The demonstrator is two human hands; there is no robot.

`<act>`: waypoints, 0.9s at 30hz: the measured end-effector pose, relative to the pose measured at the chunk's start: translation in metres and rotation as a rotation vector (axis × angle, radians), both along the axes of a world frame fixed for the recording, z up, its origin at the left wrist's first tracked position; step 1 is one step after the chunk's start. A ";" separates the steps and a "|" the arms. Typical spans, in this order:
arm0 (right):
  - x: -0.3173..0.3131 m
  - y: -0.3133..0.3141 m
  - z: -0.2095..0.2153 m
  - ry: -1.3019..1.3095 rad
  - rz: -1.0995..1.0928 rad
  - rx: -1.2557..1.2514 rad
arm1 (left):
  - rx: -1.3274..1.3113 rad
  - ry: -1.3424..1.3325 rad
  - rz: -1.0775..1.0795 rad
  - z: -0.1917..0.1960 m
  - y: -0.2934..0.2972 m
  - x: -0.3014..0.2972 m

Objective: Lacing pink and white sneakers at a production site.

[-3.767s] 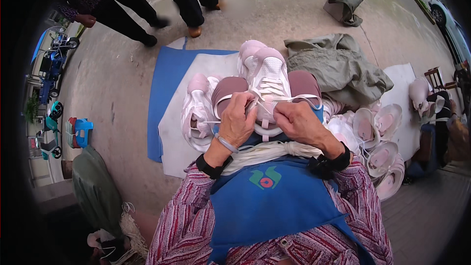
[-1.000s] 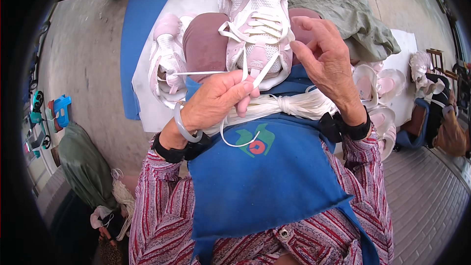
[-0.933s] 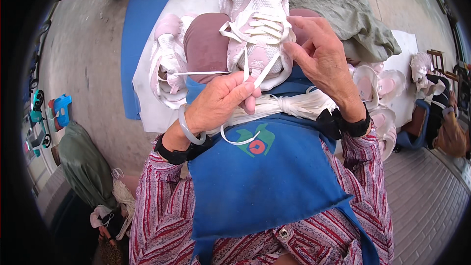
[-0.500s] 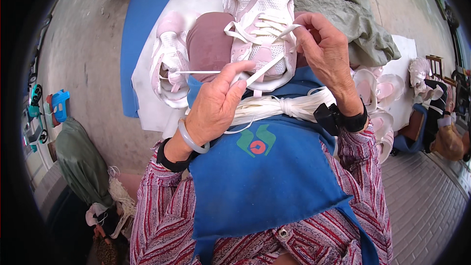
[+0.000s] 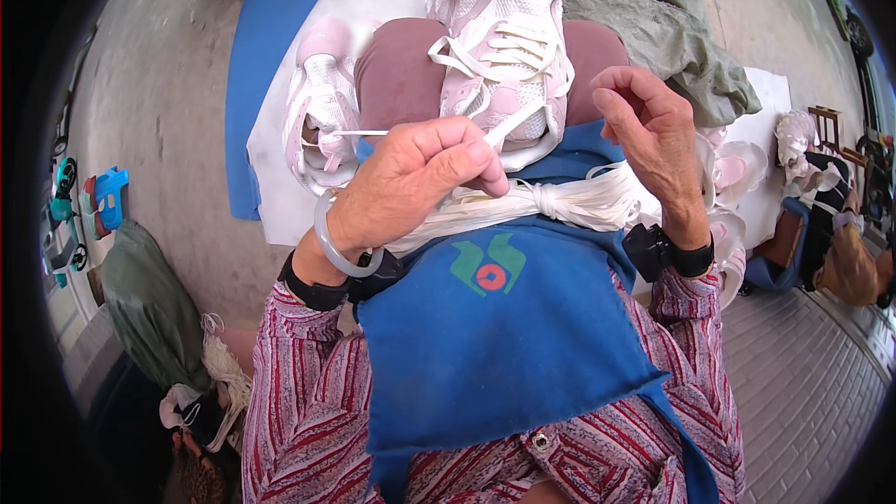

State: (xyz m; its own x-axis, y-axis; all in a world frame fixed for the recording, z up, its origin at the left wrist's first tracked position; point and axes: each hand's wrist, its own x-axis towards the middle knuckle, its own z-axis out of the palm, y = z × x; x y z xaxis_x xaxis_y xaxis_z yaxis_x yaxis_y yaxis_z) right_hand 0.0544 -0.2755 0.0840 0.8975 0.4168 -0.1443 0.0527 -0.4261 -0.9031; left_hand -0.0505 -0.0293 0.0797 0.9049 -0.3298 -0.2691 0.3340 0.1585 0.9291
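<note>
A pink-and-white sneaker rests across my lap between my knees, partly threaded with a flat white shoelace. My left hand is closed in a pinch on this lace in front of the shoe's opening, drawing a length of it taut. To the right of the shoe, my right hand hangs in the air with loosely curled fingers, thumb apart, nothing visible in it. A tied bundle of white laces lies over my blue apron, just below both hands.
Another pink-and-white sneaker stands to the left on a white sheet over a blue one. Grey-green cloth is heaped at the far right. More pink shoes lie right of my arm. A person's arm shows at the right edge.
My right hand has let go of the lace and moved down and right, away from the shoe. The left hand has shifted slightly right, still gripping the lace.
</note>
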 end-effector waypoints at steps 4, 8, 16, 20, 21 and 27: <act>-0.011 -0.002 -0.003 0.020 0.044 -0.007 | -0.201 0.145 0.040 0.007 0.009 0.014; -0.012 -0.001 -0.009 -0.037 0.103 -0.008 | -0.227 0.154 0.017 0.010 0.014 0.020; -0.016 0.005 -0.002 -0.117 0.152 0.030 | 0.097 -0.014 -0.232 0.021 0.012 0.014; -0.023 0.010 0.006 -0.216 0.333 0.008 | 0.355 -0.165 -0.409 0.027 -0.002 0.001; -0.026 0.012 0.007 -0.241 0.373 -0.001 | 0.401 -0.245 -0.390 0.022 -0.007 -0.003; -0.037 0.015 0.003 -0.064 0.397 0.031 | 0.578 -0.426 -0.286 0.018 -0.018 -0.021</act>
State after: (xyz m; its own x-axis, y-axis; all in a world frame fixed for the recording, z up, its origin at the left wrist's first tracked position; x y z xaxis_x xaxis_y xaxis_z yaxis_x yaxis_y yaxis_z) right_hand 0.0178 -0.2601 0.0868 0.6723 0.7365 -0.0751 0.2643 -0.3336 -0.9049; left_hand -0.0716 -0.0478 0.0977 0.8695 -0.4797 -0.1176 -0.1159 -0.4296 0.8956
